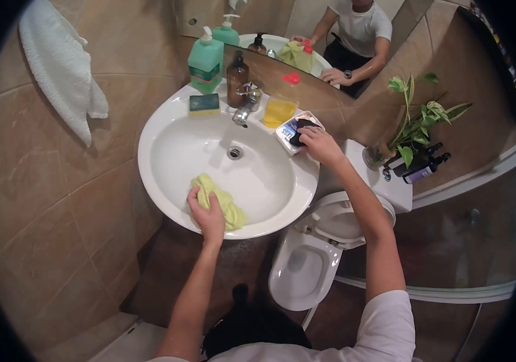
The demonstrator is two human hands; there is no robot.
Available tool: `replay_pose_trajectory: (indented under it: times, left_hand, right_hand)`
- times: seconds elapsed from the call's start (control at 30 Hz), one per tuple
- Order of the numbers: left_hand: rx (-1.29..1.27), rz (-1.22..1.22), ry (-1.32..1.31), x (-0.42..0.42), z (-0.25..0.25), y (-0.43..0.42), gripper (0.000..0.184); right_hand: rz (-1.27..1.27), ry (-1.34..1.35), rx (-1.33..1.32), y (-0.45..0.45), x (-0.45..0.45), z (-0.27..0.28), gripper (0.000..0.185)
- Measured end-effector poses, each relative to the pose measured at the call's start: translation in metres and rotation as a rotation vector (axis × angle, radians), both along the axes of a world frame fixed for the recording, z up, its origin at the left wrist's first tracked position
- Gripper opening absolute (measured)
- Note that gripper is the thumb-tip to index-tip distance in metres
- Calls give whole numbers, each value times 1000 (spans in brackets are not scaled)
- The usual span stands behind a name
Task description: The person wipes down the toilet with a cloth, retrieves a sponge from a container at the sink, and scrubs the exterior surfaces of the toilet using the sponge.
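Note:
My left hand (pixel 208 217) is closed round a crumpled yellow-green cloth (pixel 226 206), which hangs over the front left inside of the white sink (pixel 167 205). On the sink's right rim, my right hand (pixel 321 145) has its fingers closed on a small black object (pixel 302 128). That object rests in or on a white pack (pixel 286 140) with printed letters; its exact kind is unclear. Just behind the pack lies a yellow cloth or sponge (pixel 280 113). The chrome tap (pixel 246 108) stands between my hands at the back of the basin.
At the back left rim are a green pump bottle (pixel 205 61), a brown pump bottle (pixel 237 81) and a blue-and-yellow sponge (pixel 204 104). A toilet (pixel 297 289) with raised lid stands right of the sink. A potted plant (pixel 412 120) and dark bottles (pixel 425 171) sit on its tank.

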State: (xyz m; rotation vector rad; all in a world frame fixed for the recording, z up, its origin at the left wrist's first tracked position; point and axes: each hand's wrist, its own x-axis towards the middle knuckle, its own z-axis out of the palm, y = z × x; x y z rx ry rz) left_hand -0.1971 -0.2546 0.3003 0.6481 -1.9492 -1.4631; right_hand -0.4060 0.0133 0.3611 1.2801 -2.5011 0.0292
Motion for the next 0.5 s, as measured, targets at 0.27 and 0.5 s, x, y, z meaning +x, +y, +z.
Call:
replay_pose_trajectory:
  times: [0.27,0.5]
  left_hand:
    - [-470,-435,-568,-15,10,5,41]
    - [-300,-646,-281,-157,40,60,48]
  right_hand:
    - [-645,-137,-1128,5,44,10,12]
    - [-689,-747,-2066,-12,113,-23,18]
